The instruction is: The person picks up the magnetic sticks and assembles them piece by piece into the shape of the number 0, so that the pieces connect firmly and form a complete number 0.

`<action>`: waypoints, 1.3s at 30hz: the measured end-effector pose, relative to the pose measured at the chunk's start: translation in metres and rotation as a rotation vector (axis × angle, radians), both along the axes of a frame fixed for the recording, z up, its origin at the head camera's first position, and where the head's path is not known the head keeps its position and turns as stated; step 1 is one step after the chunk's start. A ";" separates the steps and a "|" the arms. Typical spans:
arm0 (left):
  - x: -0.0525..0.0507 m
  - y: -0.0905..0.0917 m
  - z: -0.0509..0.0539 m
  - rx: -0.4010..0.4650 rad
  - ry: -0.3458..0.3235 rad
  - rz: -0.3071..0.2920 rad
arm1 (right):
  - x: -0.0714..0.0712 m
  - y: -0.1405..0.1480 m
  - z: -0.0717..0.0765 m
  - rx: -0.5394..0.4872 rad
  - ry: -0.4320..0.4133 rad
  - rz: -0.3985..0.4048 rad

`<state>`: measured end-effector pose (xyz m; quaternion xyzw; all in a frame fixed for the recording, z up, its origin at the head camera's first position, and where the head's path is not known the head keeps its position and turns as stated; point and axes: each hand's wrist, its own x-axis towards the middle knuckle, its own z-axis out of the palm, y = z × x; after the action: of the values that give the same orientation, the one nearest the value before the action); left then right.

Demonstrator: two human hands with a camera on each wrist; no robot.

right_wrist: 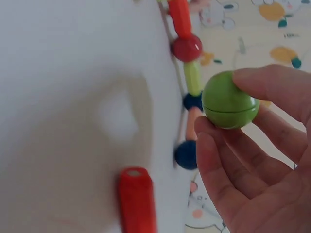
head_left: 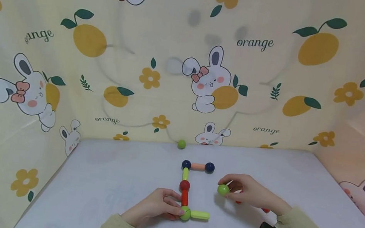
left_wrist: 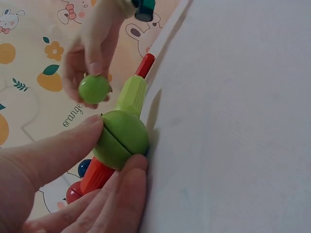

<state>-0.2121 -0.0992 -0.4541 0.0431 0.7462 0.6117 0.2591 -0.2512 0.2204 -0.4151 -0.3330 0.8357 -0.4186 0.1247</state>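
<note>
On the table lies a joined chain of toy balls and rods. My left hand pinches the green ball at its near corner between thumb and fingers. From that ball a yellow-green rod points right, and a red rod runs back to a red ball. Beyond come another yellow-green rod, a dark blue ball, a peach rod and a second dark blue ball. Above the table, right of the chain, my right hand holds a separate green ball by its fingertips.
A loose red rod lies beneath the right hand, which mostly hides red pieces in the head view. One more green ball sits at the table's back edge. A printed cloth hangs behind the white table.
</note>
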 end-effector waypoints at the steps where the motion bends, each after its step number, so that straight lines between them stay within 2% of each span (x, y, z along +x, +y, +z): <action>1: 0.000 0.000 0.000 -0.001 -0.003 -0.001 | 0.004 -0.001 -0.002 -0.001 -0.002 0.016; 6: 0.000 -0.001 0.000 -0.011 -0.009 -0.002 | 0.019 -0.004 -0.012 -0.006 -0.040 0.056; 12: 0.001 0.000 0.001 -0.014 -0.009 0.003 | 0.034 -0.012 -0.020 -0.026 -0.120 0.054; 18: 0.001 -0.001 0.000 -0.011 -0.007 -0.001 | 0.039 -0.017 -0.028 -0.036 -0.172 0.011; 24: 0.001 0.000 0.000 -0.003 -0.003 -0.003 | 0.042 -0.020 -0.031 -0.072 -0.191 0.024; 30: 0.001 0.000 0.000 -0.012 0.007 0.002 | 0.044 -0.022 -0.031 -0.039 -0.128 0.021; 34: 0.001 0.001 0.001 -0.010 0.009 0.005 | 0.045 -0.019 -0.025 -0.011 -0.091 0.010; 39: 0.001 0.001 0.001 -0.007 0.006 0.005 | 0.042 -0.006 -0.012 0.019 0.049 -0.021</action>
<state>-0.2113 -0.0982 -0.4531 0.0421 0.7492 0.6098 0.2552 -0.2093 0.2140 -0.4268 -0.3333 0.8458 -0.4035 0.1033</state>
